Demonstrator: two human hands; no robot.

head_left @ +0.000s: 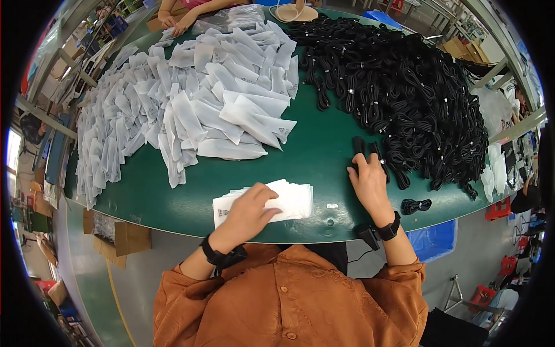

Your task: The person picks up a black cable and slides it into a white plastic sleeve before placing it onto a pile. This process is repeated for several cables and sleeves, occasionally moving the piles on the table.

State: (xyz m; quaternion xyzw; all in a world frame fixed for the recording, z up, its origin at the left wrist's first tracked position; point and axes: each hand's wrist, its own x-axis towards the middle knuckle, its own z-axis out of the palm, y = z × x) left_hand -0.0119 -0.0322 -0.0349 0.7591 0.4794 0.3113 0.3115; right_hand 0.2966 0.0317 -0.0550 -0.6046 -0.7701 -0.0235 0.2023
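Two hands are busy at the near edge of the green counter (324, 159). The left hand (250, 209) is laid flat on a small stack of white pouches (292, 199), fingers spread over the top one, so the grip is open and pressing, not pinching. The right hand (367, 184) is closed around a bundled black cable (363, 151), pulled just clear of the big black cable heap (399, 87), which is sat right beside it.

One loose coiled cable (416, 205) is left near the counter's right edge, apart from the heap. Further out, a wide spread of filled white pouches (185, 104) is piled across the left and middle of the counter, so a good chunk looks already bagged. Still, the cable heap is huge, so plenty seems left, roughly halfway at best by the look of it. Another person's hands (176, 22) are seen at the far edge.
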